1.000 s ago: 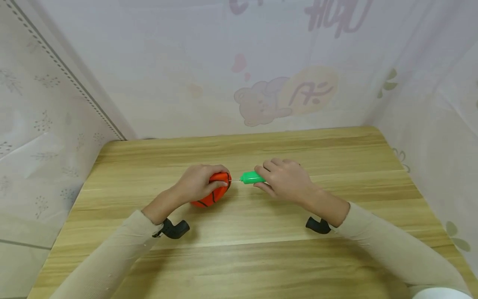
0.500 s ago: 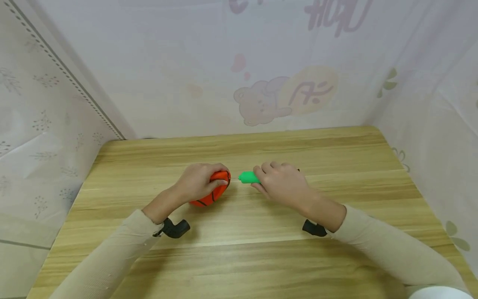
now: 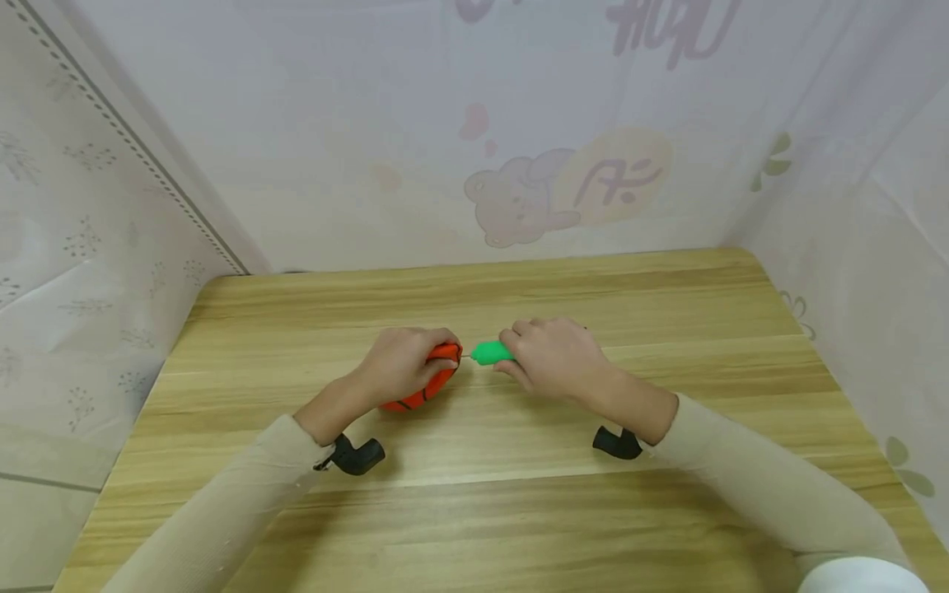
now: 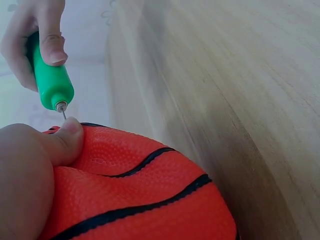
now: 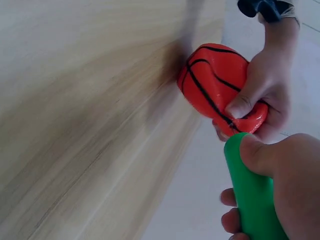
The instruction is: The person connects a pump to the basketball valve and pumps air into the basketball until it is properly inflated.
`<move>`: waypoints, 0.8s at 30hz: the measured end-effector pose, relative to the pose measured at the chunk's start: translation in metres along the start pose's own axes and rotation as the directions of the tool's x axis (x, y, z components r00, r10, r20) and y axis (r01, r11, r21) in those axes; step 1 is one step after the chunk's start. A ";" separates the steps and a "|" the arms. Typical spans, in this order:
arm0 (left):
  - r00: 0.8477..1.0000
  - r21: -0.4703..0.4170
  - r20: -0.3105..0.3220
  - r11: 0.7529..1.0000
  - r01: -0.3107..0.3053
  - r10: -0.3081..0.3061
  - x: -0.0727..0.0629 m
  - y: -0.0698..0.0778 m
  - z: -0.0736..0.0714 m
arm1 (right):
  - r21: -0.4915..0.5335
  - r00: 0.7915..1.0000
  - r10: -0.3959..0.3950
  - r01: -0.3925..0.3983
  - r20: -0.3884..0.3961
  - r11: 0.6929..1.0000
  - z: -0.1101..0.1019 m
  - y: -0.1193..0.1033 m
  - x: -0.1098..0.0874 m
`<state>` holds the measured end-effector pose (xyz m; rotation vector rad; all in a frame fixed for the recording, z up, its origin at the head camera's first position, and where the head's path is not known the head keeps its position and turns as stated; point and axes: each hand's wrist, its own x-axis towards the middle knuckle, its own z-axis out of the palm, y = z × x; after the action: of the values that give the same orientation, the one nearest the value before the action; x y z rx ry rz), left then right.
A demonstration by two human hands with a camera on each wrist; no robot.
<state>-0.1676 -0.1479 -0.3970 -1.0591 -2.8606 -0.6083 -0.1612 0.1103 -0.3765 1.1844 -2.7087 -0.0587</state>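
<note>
A soft, partly deflated orange-red toy basketball [image 4: 135,180] with black lines is gripped by my left hand [image 3: 400,362], its skin dented and creased under the thumb. My right hand [image 3: 556,358] holds a green hand pump [image 5: 250,195] lengthwise, thumb along its barrel. From the pump's front end a thin metal needle [image 4: 64,115] points at the ball, its tip right at the pinched spot beside my left thumb. A short stretch of the needle shows between pump and ball in the head view. My right palm hides the pump's rear part.
Both hands are over a wood-grain table [image 3: 474,511]. Pale printed curtains [image 3: 334,148] stand behind it and along both sides. A white rounded object [image 3: 863,576] is at the lower right corner. Black curved mounts [image 3: 359,455] sit on both wrists.
My right hand has moved slightly left with the pump, so less of the needle shows. The left hand and basketball have shifted a little to the right.
</note>
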 end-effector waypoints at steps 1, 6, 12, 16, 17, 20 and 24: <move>1.000 0.001 -0.004 1.000 -0.001 0.001 0.000 0.000 0.000 | 0.014 1.000 0.008 -0.009 0.012 1.000 0.000 0.000 0.001; 1.000 0.014 -0.013 1.000 -0.021 0.021 0.002 0.000 0.004 | 0.091 0.994 0.065 -0.073 0.085 0.993 -0.001 -0.001 0.005; 1.000 0.005 -0.016 1.000 -0.026 0.026 0.004 0.000 0.007 | 0.215 0.960 0.165 -0.215 0.226 0.953 -0.002 -0.005 0.011; 1.000 -0.006 0.007 1.000 0.020 -0.020 0.006 -0.001 0.009 | 0.264 0.934 0.217 -0.294 0.285 0.919 0.001 -0.005 0.010; 0.999 -0.010 0.022 0.999 0.040 -0.039 0.007 -0.001 0.009 | 0.262 0.932 0.223 -0.300 0.286 0.917 0.002 -0.004 0.009; 0.992 -0.006 0.071 0.995 0.104 -0.103 0.007 -0.002 0.010 | 0.248 0.934 0.235 -0.303 0.270 0.920 0.005 -0.003 0.007; 0.979 -0.034 0.145 0.988 0.152 -0.146 0.005 -0.003 0.015 | 0.243 0.939 0.237 -0.297 0.248 0.924 0.008 -0.002 0.004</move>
<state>-0.1714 -0.1414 -0.4107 -0.9358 -3.0862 -0.6323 -0.1638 0.1052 -0.3842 0.8985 -3.1283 0.2544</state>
